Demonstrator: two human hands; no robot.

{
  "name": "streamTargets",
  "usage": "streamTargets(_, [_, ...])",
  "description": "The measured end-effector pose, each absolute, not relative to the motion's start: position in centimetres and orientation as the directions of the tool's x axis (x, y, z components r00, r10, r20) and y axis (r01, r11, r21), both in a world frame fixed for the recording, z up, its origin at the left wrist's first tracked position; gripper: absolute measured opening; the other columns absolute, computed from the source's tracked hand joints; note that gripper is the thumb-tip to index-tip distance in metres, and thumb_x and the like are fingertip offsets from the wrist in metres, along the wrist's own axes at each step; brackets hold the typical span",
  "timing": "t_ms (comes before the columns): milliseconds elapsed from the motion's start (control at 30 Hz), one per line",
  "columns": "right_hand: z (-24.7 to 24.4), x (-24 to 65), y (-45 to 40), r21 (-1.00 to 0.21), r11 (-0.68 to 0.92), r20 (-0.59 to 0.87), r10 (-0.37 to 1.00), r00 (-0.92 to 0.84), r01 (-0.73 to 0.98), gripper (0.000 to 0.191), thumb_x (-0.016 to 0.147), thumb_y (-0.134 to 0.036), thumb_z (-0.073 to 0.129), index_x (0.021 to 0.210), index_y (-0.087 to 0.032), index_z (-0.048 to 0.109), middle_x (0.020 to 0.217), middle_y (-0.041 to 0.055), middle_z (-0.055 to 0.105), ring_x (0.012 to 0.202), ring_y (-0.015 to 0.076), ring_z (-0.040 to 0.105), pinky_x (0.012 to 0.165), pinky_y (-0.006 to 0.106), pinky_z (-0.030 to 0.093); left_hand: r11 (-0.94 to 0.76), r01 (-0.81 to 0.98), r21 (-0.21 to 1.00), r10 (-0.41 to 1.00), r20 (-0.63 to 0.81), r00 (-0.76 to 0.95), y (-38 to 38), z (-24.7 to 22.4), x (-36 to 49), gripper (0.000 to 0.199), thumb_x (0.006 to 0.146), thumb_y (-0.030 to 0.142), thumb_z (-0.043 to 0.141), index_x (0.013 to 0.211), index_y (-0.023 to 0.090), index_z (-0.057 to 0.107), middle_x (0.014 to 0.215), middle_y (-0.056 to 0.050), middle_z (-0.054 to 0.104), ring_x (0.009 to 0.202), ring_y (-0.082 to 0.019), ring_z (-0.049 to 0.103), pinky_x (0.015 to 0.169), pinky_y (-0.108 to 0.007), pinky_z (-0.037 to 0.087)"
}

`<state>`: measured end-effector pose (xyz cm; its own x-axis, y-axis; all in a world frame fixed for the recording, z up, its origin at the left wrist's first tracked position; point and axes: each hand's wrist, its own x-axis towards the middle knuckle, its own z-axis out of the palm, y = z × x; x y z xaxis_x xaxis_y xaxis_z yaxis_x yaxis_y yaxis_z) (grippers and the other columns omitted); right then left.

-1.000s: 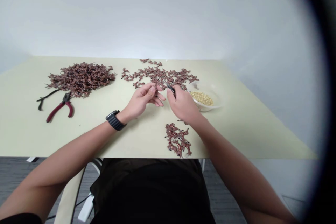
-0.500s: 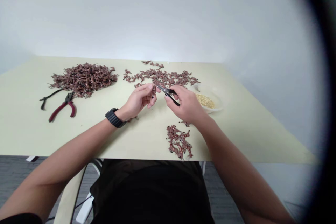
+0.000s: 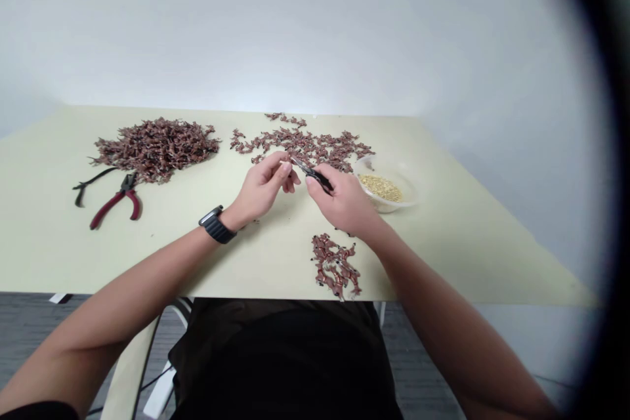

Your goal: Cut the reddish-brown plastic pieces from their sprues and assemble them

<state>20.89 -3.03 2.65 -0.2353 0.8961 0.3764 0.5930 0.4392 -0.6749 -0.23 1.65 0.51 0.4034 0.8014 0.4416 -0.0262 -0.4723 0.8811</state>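
Note:
My left hand (image 3: 266,185) is closed in a pinch above the middle of the table, around a small brown animal-shaped figure that its fingers mostly hide. My right hand (image 3: 347,200) grips black-handled pliers (image 3: 321,180), whose handles are squeezed together. The jaws reach to the left fingertips; what lies between them is too small to make out. Just beyond both hands spreads a loose layer of similar brown figures (image 3: 300,142). A smaller group of these figures (image 3: 335,267) lies near the table's front edge, below my right wrist.
To the right of my right hand stands a clear plastic bowl (image 3: 414,200) with tiny gold-coloured pieces (image 3: 381,188). A large heap of brown figures (image 3: 157,147) covers the back left. Before it lie red-handled pliers (image 3: 112,205) and a thin black item (image 3: 94,180). A wall rises behind the table (image 3: 492,230).
The plier handles have come closer together. My left hand has turned, so its fingers hide more of the figure. My right hand has shifted slightly left, showing more of the bowl.

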Motion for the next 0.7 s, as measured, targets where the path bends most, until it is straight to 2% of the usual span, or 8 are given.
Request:
streamTargets(133, [2.7, 19.8, -3.5, -0.951, 0.169, 0.097, 0.958, -0.271, 0.258, 0.04, 0.106, -0.058, 0.047, 0.087, -0.024, 0.053, 0.074, -0.0022, 0.041, 0.062, 0.0141, 0.034, 0.054, 0.03, 0.025, -0.753, 0.347, 0.559, 0.656, 0.681, 0.326, 2.3, -0.1, -1.2, 0.034, 0.108, 0.043, 0.058, 0.13, 0.018, 0.069, 0.111, -0.012, 0.078, 0.091, -0.019, 0.074, 0.086, -0.033, 0.058])
streamTargets(233, [2.6, 19.9, -3.3, -0.995, -0.063, -0.089, 0.924, -0.371, 0.081, 0.044, 0.105, -0.065, 0.044, 0.092, -0.024, 0.055, 0.074, -0.0031, 0.036, 0.059, 0.0135, 0.023, 0.05, 0.029, 0.018, -0.822, 0.42, 0.385, 0.548, 0.738, 0.395, 3.1, -0.2, -1.9, 0.033, 0.106, 0.04, 0.062, 0.128, 0.018, 0.073, 0.12, -0.015, 0.078, 0.105, -0.024, 0.073, 0.096, -0.039, 0.057])
streamTargets(267, [2.6, 20.0, -3.2, -0.995, -0.055, -0.083, 0.927, -0.365, 0.087, 0.044, 0.105, -0.065, 0.044, 0.093, -0.024, 0.055, 0.075, -0.0028, 0.037, 0.059, 0.0136, 0.024, 0.05, 0.029, 0.019, -0.815, 0.402, 0.416, 0.564, 0.728, 0.39, 3.2, -0.1, -1.9, 0.033, 0.105, 0.04, 0.063, 0.128, 0.018, 0.074, 0.118, -0.015, 0.078, 0.104, -0.023, 0.072, 0.094, -0.039, 0.057])
streamTargets(333, [2.5, 20.4, -3.0, -0.973, 0.109, 0.049, 0.959, -0.279, 0.203, 0.041, 0.105, -0.062, 0.047, 0.093, -0.023, 0.057, 0.077, -0.0012, 0.043, 0.062, 0.0144, 0.033, 0.052, 0.03, 0.025, -0.742, 0.274, 0.612, 0.67, 0.66, 0.339, 3.2, 0.3, -1.8, 0.035, 0.106, 0.044, 0.062, 0.127, 0.019, 0.073, 0.107, -0.012, 0.078, 0.09, -0.02, 0.072, 0.084, -0.035, 0.058])
streamTargets(433, [2.2, 21.0, -2.7, -0.779, 0.402, 0.36, 0.915, -0.181, 0.482, 0.03, 0.104, -0.052, 0.055, 0.098, -0.023, 0.06, 0.08, 0.0009, 0.053, 0.07, 0.0171, 0.047, 0.063, 0.032, 0.035, -0.432, -0.073, 0.899, 0.823, 0.427, 0.375, 2.9, 0.9, -1.3, 0.037, 0.108, 0.048, 0.057, 0.122, 0.018, 0.072, 0.086, -0.007, 0.073, 0.065, -0.014, 0.065, 0.064, -0.027, 0.053])
streamTargets(533, [1.8, 21.4, -2.4, -0.577, 0.536, 0.518, 0.823, -0.231, 0.616, 0.023, 0.102, -0.043, 0.058, 0.106, -0.021, 0.061, 0.081, 0.0013, 0.055, 0.072, 0.0184, 0.05, 0.069, 0.034, 0.038, -0.164, -0.253, 0.953, 0.831, 0.272, 0.486, 2.6, 1.3, -1.1, 0.034, 0.106, 0.048, 0.06, 0.105, 0.016, 0.072, 0.074, -0.005, 0.071, 0.055, -0.012, 0.061, 0.056, -0.025, 0.049])
streamTargets(600, [1.6, 21.6, -2.2, -0.495, 0.579, 0.561, 0.783, -0.271, 0.648, 0.022, 0.101, -0.041, 0.059, 0.109, -0.021, 0.061, 0.083, 0.0023, 0.056, 0.074, 0.0193, 0.051, 0.07, 0.035, 0.039, -0.089, -0.294, 0.952, 0.821, 0.238, 0.52, 2.5, 1.3, -1.1, 0.032, 0.104, 0.047, 0.064, 0.094, 0.017, 0.069, 0.07, -0.005, 0.07, 0.051, -0.012, 0.059, 0.053, -0.025, 0.047])
streamTargets(700, [1.3, 21.7, -1.9, -0.442, 0.606, 0.584, 0.754, -0.301, 0.661, 0.022, 0.102, -0.039, 0.058, 0.112, -0.02, 0.061, 0.09, 0.0049, 0.06, 0.078, 0.0206, 0.054, 0.073, 0.035, 0.04, -0.051, -0.305, 0.951, 0.805, 0.22, 0.551, 2.5, 1.3, -1.2, 0.031, 0.104, 0.045, 0.064, 0.094, 0.016, 0.069, 0.066, -0.005, 0.069, 0.048, -0.012, 0.059, 0.051, -0.024, 0.045])
